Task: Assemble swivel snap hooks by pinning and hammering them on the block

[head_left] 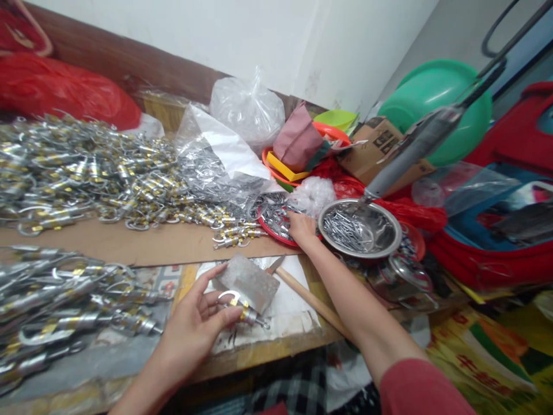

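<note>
- Left hand [190, 325], lower centre of the frame: grasps the fitting [247, 314] between thumb and fingers.
- Fitting: sits over the near side of the metal block [253, 282] on the desk [259, 360]. Its long axis slopes from upper left to lower right; the ringed tip points lower right, away from the left palm.
- Right hand [302, 229], right of centre: reaches into the red tray [283, 240]. Fingertips are among the small parts [272, 213]; whether they grip one cannot be told.
- Governing relation: the tray lies above and right of the fitting, beyond the block. The ringed tip does not point at the tray.
</note>
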Action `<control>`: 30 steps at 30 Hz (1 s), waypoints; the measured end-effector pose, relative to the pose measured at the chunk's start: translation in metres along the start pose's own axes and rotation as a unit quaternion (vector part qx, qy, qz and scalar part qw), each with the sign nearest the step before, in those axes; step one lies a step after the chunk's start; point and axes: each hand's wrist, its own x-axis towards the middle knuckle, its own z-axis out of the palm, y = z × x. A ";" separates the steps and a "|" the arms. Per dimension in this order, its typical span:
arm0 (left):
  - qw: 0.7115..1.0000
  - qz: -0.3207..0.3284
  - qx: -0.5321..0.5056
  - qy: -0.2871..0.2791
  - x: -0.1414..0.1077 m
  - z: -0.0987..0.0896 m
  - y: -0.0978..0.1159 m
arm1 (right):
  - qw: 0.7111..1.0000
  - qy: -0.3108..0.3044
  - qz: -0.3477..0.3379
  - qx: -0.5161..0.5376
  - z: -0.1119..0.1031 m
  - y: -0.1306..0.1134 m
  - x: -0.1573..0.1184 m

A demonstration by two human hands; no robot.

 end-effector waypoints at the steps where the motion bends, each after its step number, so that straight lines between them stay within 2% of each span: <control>1: 1.000 -0.004 -0.004 0.004 0.001 -0.001 -0.001 | 1.000 -0.008 0.001 -0.011 0.001 -0.002 0.003; 8: 1.000 -0.006 -0.013 0.014 0.005 -0.002 -0.002 | 0.997 -0.049 -0.014 -0.052 -0.003 -0.003 0.012; 19: 0.999 -0.018 -0.029 0.020 0.005 0.000 0.001 | 0.994 -0.056 -0.083 -0.038 -0.004 -0.006 -0.007; 30: 1.000 -0.014 -0.012 0.012 0.006 -0.001 0.004 | 0.993 -0.100 -0.053 0.030 0.000 -0.003 0.014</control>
